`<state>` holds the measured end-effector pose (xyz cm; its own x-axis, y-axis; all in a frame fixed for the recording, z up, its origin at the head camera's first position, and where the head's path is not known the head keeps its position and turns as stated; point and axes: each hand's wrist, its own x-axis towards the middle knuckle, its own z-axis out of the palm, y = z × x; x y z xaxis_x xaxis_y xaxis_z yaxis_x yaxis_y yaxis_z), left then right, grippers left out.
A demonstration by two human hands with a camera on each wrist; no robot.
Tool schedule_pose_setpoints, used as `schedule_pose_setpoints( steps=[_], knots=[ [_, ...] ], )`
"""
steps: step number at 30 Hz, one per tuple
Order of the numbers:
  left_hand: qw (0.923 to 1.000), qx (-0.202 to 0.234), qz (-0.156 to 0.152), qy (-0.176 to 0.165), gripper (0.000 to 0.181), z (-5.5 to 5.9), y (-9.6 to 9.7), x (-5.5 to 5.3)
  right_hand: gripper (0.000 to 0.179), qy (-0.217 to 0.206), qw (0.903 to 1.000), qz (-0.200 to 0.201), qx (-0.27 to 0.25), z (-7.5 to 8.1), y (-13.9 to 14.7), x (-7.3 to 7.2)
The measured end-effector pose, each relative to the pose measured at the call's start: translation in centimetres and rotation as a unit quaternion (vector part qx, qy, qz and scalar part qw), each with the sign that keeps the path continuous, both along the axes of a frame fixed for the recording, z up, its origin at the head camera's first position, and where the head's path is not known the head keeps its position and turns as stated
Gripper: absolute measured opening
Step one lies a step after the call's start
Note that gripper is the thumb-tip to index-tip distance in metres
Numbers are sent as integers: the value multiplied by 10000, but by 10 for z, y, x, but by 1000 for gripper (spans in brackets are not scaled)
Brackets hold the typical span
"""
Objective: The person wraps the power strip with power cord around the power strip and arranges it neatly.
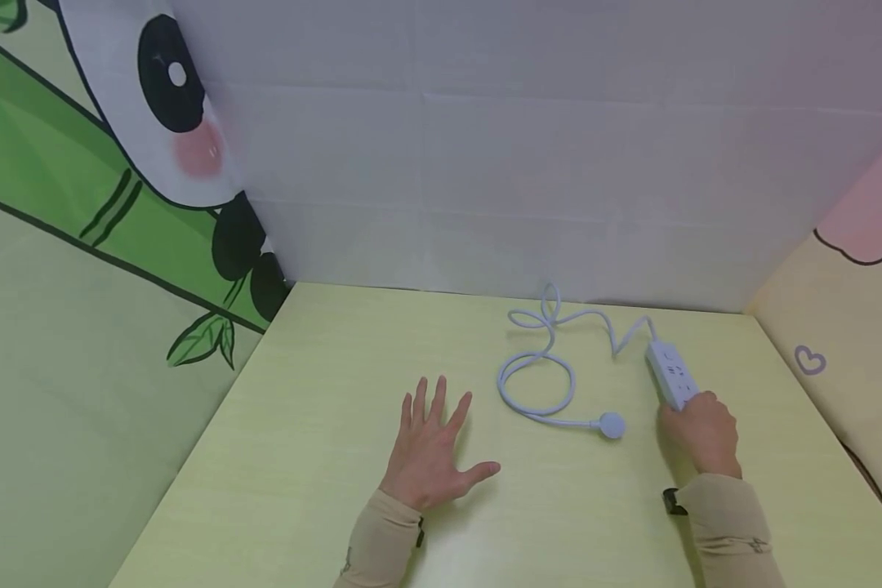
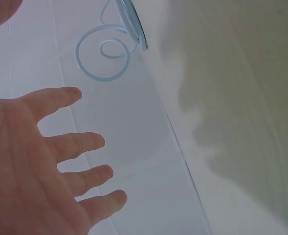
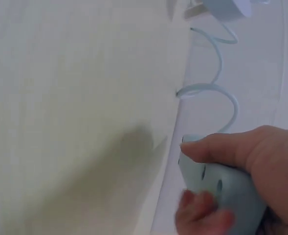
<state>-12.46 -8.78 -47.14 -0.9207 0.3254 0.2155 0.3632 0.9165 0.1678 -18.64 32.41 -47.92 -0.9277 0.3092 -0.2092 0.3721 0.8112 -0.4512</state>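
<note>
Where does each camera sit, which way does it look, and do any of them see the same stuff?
Head: worn on the head, facing forward and down at the table; left hand, right hand and sleeves show.
Left wrist: faces past the left palm and spread fingers toward the cord and pale backdrop.
Right wrist: looks along the right hand gripping the power strip.
Shared: head and right-wrist views both show that grip; all three show cord.
</note>
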Motion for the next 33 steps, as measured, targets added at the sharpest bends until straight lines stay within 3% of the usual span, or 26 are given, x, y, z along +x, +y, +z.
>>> schedule_pose_setpoints(
  steps=[5,10,18,25,33],
  knots=[
    [10000,58,-20,0,96,3,-1,1,67,487,9983,273,136,14,-6,3],
    [9993,381,28,36,97,5,-3,-1,71,1291,9909,328,171,36,-22,11],
    [9960,811,-25,371,93,10,-4,-8,59,2571,9646,484,331,79,-50,36],
    [9905,949,-239,964,87,32,-5,-14,52,3361,9391,689,167,110,-71,60],
    [9808,1196,-493,1456,86,69,-3,-30,44,4104,9096,647,-55,133,-92,79]
  ],
)
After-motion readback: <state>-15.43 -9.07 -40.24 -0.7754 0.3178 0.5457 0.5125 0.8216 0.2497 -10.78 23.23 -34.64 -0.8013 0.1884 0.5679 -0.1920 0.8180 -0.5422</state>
